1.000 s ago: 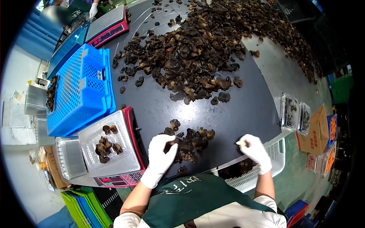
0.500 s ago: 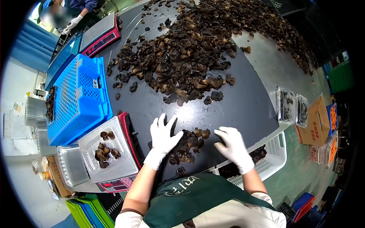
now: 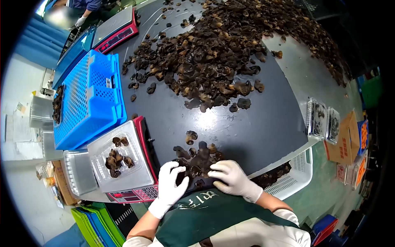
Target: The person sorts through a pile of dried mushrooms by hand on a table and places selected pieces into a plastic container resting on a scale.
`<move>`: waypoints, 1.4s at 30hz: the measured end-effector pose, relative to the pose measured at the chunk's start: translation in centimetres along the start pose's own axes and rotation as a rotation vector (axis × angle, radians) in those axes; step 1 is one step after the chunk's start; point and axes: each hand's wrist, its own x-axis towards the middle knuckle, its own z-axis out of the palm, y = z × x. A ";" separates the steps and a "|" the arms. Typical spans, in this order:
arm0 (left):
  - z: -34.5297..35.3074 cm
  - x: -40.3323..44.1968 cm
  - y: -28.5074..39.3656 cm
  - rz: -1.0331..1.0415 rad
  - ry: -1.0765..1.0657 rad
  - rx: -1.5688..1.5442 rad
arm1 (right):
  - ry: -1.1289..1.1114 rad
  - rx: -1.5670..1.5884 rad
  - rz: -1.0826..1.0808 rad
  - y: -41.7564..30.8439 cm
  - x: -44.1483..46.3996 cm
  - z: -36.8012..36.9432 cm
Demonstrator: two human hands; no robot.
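Note:
A small cluster of dark brown fungus pieces (image 3: 199, 159) lies on the dark table near its front edge. At its left side is my gloved left hand (image 3: 169, 186), its fingers curled toward the pieces. My gloved right hand (image 3: 233, 178) touches the cluster's right side with bent fingers. Whether either hand grips a piece cannot be made out. One piece (image 3: 191, 137) sits just beyond the cluster. On the left, a clear plastic tray (image 3: 133, 144) holding several pieces rests on a red scale (image 3: 144, 193). The large fungus pile (image 3: 197, 66) covers the far part of the table.
Left of the table are a blue crate (image 3: 88, 103), stacked clear trays (image 3: 79, 173) and a second scale (image 3: 119, 31). A white basket (image 3: 302, 175) stands below the right edge. Filled clear boxes (image 3: 317, 119) and a carton (image 3: 345, 140) are rightward. A co-worker's gloved hand (image 3: 80, 21) shows upper left.
My right hand has moved left and nearer my body to the cluster. My left hand has drawn back toward the front edge, its fingers now curled. The co-worker's hands have shifted.

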 end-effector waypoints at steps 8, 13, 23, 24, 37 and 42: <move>1.8 -2.7 -0.3 -0.200 -0.186 0.225 | -0.227 -0.503 0.259 1.3 0.2 -1.1; 3.5 -2.3 -2.0 -0.237 -0.157 0.078 | -0.240 -0.441 0.109 1.7 1.3 4.1; 4.8 -0.2 -3.2 -0.095 -0.030 0.227 | -0.110 -0.404 0.077 2.9 8.9 4.1; 5.1 0.6 -3.6 -0.084 -0.004 0.267 | -0.128 -0.387 0.077 3.4 9.4 4.3; 6.0 2.3 -3.5 0.110 0.094 -0.048 | 0.032 -0.201 -0.090 5.1 5.4 4.4; 3.1 2.9 -0.6 -0.372 0.130 -0.920 | 0.440 0.779 0.503 4.7 7.5 3.5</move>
